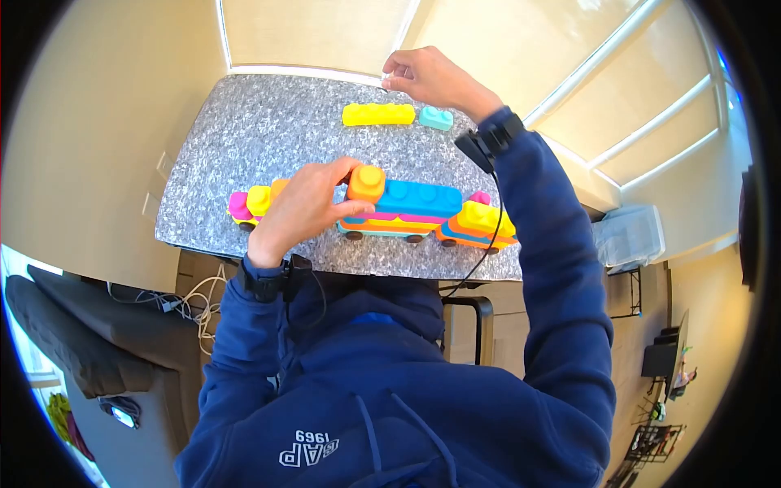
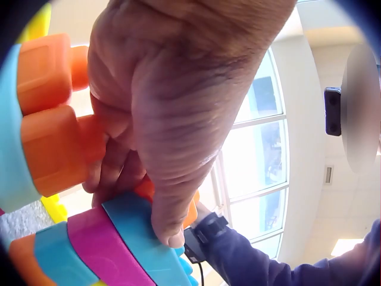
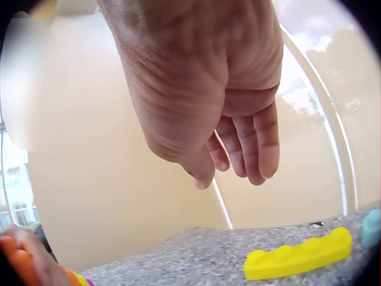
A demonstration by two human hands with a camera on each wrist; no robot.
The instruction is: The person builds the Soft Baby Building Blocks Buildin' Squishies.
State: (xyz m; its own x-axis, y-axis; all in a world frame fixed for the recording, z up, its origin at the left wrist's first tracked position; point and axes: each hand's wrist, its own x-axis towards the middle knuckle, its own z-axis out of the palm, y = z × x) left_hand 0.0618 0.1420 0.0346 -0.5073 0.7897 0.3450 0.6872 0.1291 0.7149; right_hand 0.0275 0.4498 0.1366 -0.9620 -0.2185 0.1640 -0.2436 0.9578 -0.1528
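My left hand (image 1: 305,207) grips the orange block (image 1: 366,184) at the left end of a toy train's middle car. The thumb lies along the side, its tip against the blue block (image 2: 134,229) beneath, with the other fingers behind. Blue, pink and orange layers make up this car, on dark wheels. My right hand (image 1: 429,77) hovers over the table's far side, fingers loosely bent and holding nothing. Nearest to it lie a long yellow block (image 1: 378,115) and a small turquoise block (image 1: 436,119).
A yellow-and-orange car (image 1: 480,224) stands to the right, and a car with pink and yellow blocks (image 1: 259,199) to the left, partly behind my hand. All rest on a speckled grey table (image 1: 244,122). A cable (image 1: 480,272) hangs from the right wrist camera.
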